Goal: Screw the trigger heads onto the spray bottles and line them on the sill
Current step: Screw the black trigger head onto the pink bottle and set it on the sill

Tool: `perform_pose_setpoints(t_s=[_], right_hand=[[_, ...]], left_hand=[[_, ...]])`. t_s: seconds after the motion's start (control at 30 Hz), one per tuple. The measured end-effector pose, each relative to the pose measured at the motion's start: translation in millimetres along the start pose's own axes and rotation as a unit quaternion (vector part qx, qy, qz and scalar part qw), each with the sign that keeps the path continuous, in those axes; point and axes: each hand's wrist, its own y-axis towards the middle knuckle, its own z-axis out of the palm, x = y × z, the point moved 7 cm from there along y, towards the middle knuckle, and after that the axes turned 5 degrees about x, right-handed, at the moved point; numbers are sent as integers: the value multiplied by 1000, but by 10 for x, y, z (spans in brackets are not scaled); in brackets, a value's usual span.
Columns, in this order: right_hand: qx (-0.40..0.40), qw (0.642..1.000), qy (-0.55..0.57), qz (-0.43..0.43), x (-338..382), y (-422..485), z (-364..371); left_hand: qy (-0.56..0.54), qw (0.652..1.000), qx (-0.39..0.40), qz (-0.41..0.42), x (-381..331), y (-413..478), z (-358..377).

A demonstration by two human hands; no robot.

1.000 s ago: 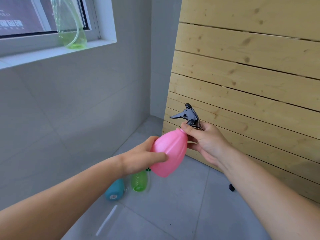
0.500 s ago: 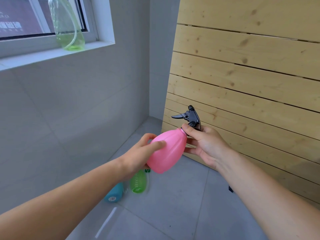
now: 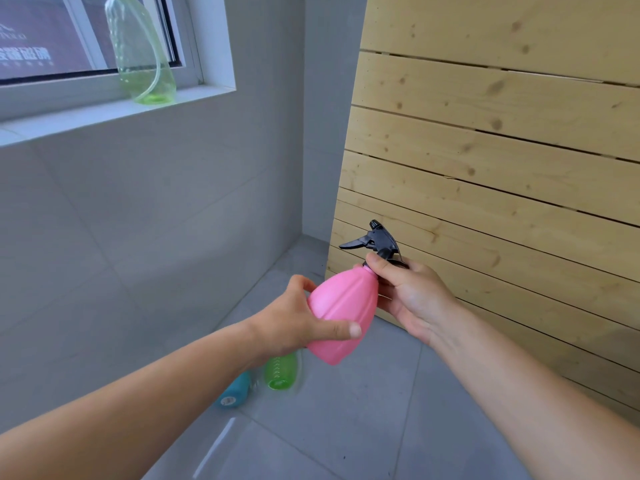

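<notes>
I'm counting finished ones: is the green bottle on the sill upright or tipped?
Upright: the green bottle stands base-down on the sill, its tube hanging inside. Its top is cut off by the frame.

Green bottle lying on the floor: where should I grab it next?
Probably around the ribbed body of the green bottle, coming from above. It lies on its side beside the blue bottle, its upper end hidden behind the left hand.

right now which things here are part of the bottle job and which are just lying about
Part of the job:
pink bottle
black trigger head
clear green bottle on the sill
green bottle and blue bottle on the floor

Just there:
wooden slat panel
window
</notes>
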Motion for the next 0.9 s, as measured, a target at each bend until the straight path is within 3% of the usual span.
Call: perform_pose_setpoints(t_s=[0.13, 0.23, 0.33, 0.43, 0.5, 0.7, 0.77, 0.9], right_hand=[[-9, 1000, 4, -6, 20, -10, 0], [0, 1000, 5, 8, -13, -15, 37], [3, 999, 1, 33, -75, -20, 56], [4, 999, 7, 33, -85, -21, 65], [-2, 1000, 13, 21, -59, -10, 58], [-7, 1000, 17, 12, -13, -11, 41], [-11, 1000, 22, 12, -21, -18, 34], [-22, 1000, 22, 3, -27, -7, 47]], left_hand=[[-123, 990, 69, -10, 16, 19, 61], [-156, 983, 94, -19, 22, 19, 79], [-102, 990, 93, -21, -2, -36, 88], [40, 999, -23, 14, -110, -66, -8], [85, 994, -53, 44, -170, -72, -1], [-168, 981, 88, -37, 29, 2, 55], [-146, 986, 75, -22, 1, -5, 24], [-7, 998, -30, 46, -139, -13, -53]])
